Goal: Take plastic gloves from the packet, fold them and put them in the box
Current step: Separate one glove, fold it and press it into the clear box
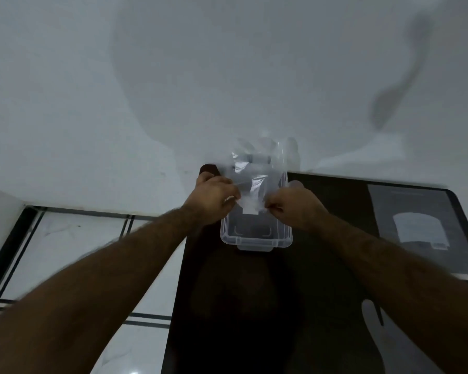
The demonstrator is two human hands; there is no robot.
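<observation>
A clear plastic glove (254, 171) hangs stretched between both hands above a clear plastic box (256, 238) on the dark table. My left hand (214, 197) pinches the glove's left edge and my right hand (295, 205) pinches its right edge. The glove's fingers point away from me, over the far end of the box. The box is open at the top, and the glove hides its far half. The glove packet (416, 228) lies flat on the table to the right. Another clear glove (384, 336) lies on the table at the near right.
The dark table (241, 306) stands against a white wall (227, 76). White floor tiles with black stripes (92, 238) run along its left side. The table's left edge runs just left of the box.
</observation>
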